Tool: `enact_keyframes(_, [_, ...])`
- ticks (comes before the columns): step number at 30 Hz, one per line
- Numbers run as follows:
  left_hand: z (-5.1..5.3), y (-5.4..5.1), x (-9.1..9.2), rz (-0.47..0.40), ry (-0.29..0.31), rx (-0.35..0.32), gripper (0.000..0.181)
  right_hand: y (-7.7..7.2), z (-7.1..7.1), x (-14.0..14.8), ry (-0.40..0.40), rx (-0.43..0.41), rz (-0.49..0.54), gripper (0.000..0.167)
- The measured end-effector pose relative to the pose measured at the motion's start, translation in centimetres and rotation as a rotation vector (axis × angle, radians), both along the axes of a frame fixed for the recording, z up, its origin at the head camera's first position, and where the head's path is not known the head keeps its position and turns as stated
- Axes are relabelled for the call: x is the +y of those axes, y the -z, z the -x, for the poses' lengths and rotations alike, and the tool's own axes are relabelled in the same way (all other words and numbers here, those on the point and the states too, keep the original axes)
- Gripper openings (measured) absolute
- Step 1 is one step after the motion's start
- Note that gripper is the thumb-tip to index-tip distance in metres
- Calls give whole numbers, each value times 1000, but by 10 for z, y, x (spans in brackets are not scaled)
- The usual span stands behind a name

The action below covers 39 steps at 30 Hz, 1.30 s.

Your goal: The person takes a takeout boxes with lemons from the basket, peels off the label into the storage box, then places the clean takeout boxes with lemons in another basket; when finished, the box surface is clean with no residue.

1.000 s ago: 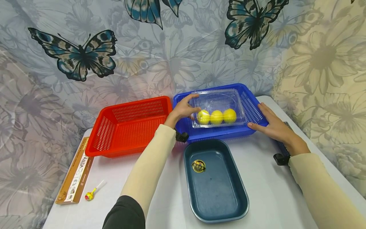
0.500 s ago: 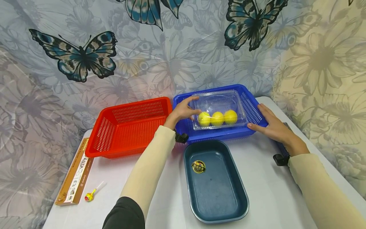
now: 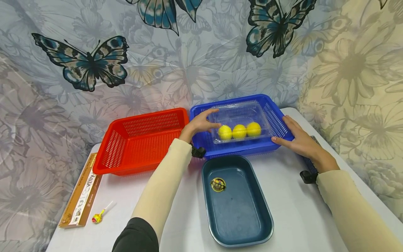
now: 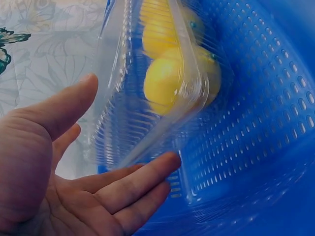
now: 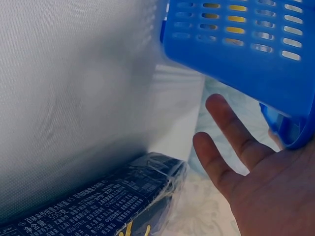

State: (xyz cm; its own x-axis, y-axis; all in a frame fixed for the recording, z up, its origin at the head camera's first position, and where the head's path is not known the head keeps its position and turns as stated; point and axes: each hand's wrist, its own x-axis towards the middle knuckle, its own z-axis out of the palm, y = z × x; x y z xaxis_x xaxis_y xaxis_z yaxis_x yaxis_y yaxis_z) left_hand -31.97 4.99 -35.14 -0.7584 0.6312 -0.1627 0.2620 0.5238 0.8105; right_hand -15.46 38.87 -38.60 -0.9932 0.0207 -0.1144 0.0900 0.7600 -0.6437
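Observation:
A clear plastic box point(image 3: 244, 111) with three round yellow things point(image 3: 239, 131), which look like lemons, lies slightly tilted in the blue basket point(image 3: 217, 151). My left hand point(image 3: 202, 123) is at the box's left end. In the left wrist view its thumb point(image 4: 74, 103) stands apart from the box, and the other fingers reach below its corner. My right hand point(image 3: 299, 138) touches the blue basket's right rim, thumb at the near corner and straight fingers along the outer side. Two of its fingertips point(image 5: 216, 104) point free of the basket in the right wrist view.
Left of the blue basket stands a red basket point(image 3: 138, 164). A dark teal tray point(image 3: 236, 210) is in front. A pasta box point(image 3: 80, 196) and a lollipop point(image 3: 98, 217) lie at the left. A dark printed package point(image 5: 103, 201) lies under my right arm.
My left hand and the clear box have come down slightly into the blue basket. My right hand keeps its place on the rim. The view has tipped up a little.

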Motion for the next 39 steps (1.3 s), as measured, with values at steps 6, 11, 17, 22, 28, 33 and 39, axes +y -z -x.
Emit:
enact_keyframes(6, [-1, 1, -2, 27, 10, 73, 74, 2, 2, 0, 0, -2, 0, 109])
enact_keyframes(11, [-2, 0, -4, 5, 21, 95, 72, 3, 4, 0, 0, -4, -5, 109])
enact_keyframes(17, [-1, -4, -7, -4, 38, 49, 75, 3, 6, 2, -1, -16, -17, 109])
enact_keyframes(22, [-3, -9, -9, 3, 47, 41, 76, 3, 11, 4, -10, -30, -17, 110])
enact_keyframes(28, [-4, -13, -10, -8, 42, 49, 75, 1, 19, 7, -20, -39, -30, 110])
enact_keyframes(33, [-8, -16, -15, -37, 30, 60, 73, -1, 25, 12, -35, -45, -58, 110])
enact_keyframes(39, [-17, -26, -21, -101, 24, 46, 73, -7, 28, 23, -68, -11, -80, 108])
